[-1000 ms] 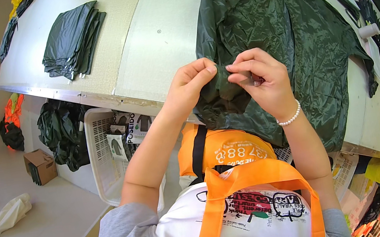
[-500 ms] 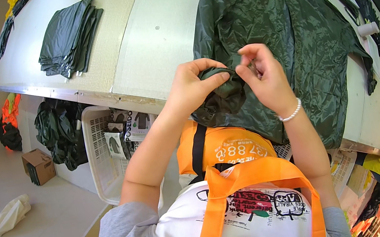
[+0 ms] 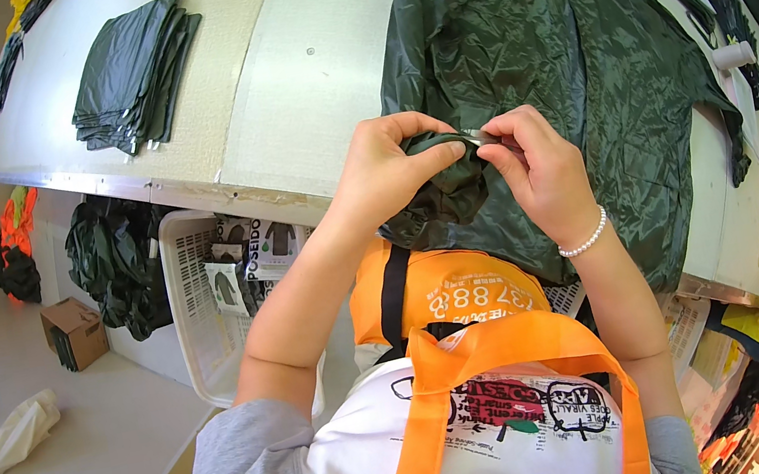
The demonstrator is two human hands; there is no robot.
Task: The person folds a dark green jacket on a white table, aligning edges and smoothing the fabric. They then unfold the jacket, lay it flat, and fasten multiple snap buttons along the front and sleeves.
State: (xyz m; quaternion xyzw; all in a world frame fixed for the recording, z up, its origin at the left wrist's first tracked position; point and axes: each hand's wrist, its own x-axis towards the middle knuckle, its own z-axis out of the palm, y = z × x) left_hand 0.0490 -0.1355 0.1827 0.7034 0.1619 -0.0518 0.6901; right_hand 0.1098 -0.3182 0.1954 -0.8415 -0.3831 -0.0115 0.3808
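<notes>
A dark green, shiny rain jacket (image 3: 508, 42) lies spread over the table, its collar at the far end and its near part hanging over the front edge. My left hand (image 3: 384, 173) pinches a gathered edge of it between thumb and fingers. Close beside, my right hand (image 3: 542, 170) is closed on small silvery thread snips (image 3: 481, 136), mostly hidden by the fingers. Their metal tip meets the pinched edge at my left fingertips.
A stack of folded dark green garments (image 3: 133, 77) sits on the table's left part. Below the table edge stand a white plastic basket (image 3: 194, 310) holding packaged garments and a cardboard box (image 3: 76, 331). A white roll (image 3: 733, 56) lies at the right.
My right hand has closed in on the pinched edge, and the silvery tip now touches it. My left hand keeps its pinch.
</notes>
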